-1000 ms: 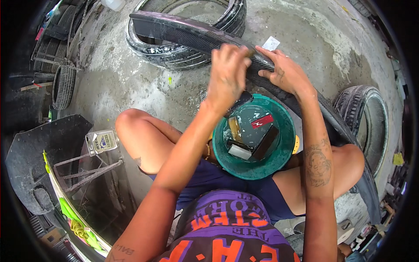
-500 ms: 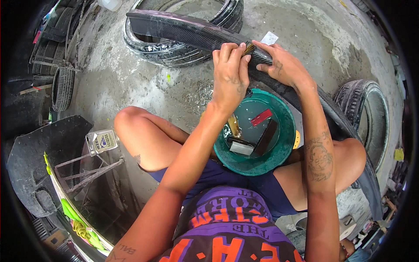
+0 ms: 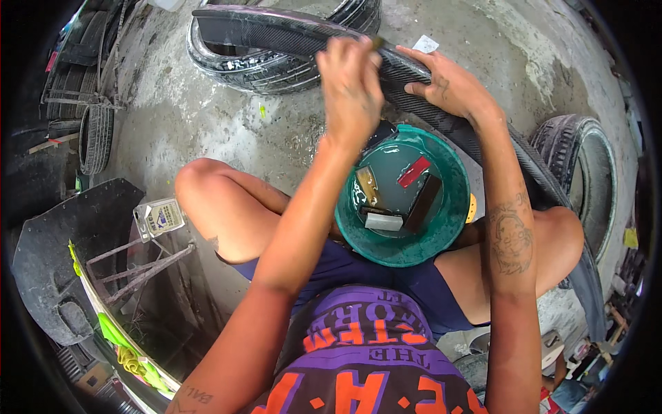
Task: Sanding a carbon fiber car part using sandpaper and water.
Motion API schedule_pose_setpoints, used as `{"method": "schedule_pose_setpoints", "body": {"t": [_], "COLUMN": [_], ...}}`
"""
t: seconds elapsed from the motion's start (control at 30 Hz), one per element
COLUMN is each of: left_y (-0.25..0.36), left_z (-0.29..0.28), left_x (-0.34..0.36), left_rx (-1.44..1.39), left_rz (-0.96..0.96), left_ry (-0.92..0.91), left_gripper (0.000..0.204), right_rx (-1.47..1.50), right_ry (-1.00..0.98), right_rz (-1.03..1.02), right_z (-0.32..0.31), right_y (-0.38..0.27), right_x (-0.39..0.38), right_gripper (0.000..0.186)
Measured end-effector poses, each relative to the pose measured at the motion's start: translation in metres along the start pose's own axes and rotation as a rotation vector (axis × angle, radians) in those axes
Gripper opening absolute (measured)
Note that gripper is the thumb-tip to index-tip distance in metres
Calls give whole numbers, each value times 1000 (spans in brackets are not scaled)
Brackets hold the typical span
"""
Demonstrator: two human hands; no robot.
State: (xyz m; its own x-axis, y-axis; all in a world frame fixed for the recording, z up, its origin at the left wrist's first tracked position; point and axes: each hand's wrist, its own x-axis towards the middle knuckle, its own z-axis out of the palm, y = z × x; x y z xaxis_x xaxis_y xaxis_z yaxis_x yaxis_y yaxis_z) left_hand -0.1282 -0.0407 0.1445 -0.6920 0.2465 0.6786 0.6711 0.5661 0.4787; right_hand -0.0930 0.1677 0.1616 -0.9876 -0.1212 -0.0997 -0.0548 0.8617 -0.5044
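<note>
A long, curved black carbon-fibre trim piece (image 3: pixel 276 36) slants from the tyre at the back left down past my right knee. My left hand (image 3: pixel 349 90), smeared by motion, is closed on a small yellow-brown pad (image 3: pixel 377 43) against the strip's upper part. Its exact kind is hard to make out. My right hand (image 3: pixel 452 86) grips the strip just to the right, fingers over the far edge and thumb on the near face. Between my legs stands a green bucket (image 3: pixel 460 207) of cloudy water, holding a red block (image 3: pixel 414 171), a dark bar (image 3: pixel 423 203), a pale grey block (image 3: pixel 383 221) and a tan piece (image 3: pixel 368 185).
Under the strip's far end lies a tyre (image 3: pixel 241 79); another tyre (image 3: pixel 596 179) is on the right. A small white paper (image 3: pixel 425 44) rests on the wet concrete floor. At left are a dark panel (image 3: pixel 52 255), a metal frame (image 3: pixel 148 272) and a small package (image 3: pixel 160 217).
My left hand has moved up and left along the strip with the pad. My right hand keeps its place on the strip. The view has shifted slightly.
</note>
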Motion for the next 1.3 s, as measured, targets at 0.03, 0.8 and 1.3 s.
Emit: {"method": "schedule_pose_setpoints", "body": {"t": [0.03, 0.8, 1.3], "left_y": [3, -5, 2], "left_z": [0, 11, 12], "left_x": [-2, -4, 11], "left_rx": [-78, -109, -43], "left_rz": [-54, -98, -7], "left_ry": [-48, -102, 80], "left_gripper": [22, 19, 14], "right_rx": [11, 91, 242], "right_ry": [28, -80, -78], "right_rz": [-39, 36, -115], "right_z": [-1, -8, -2], "right_y": [0, 0, 12], "right_x": [1, 7, 12], "right_gripper": [75, 82, 79]}}
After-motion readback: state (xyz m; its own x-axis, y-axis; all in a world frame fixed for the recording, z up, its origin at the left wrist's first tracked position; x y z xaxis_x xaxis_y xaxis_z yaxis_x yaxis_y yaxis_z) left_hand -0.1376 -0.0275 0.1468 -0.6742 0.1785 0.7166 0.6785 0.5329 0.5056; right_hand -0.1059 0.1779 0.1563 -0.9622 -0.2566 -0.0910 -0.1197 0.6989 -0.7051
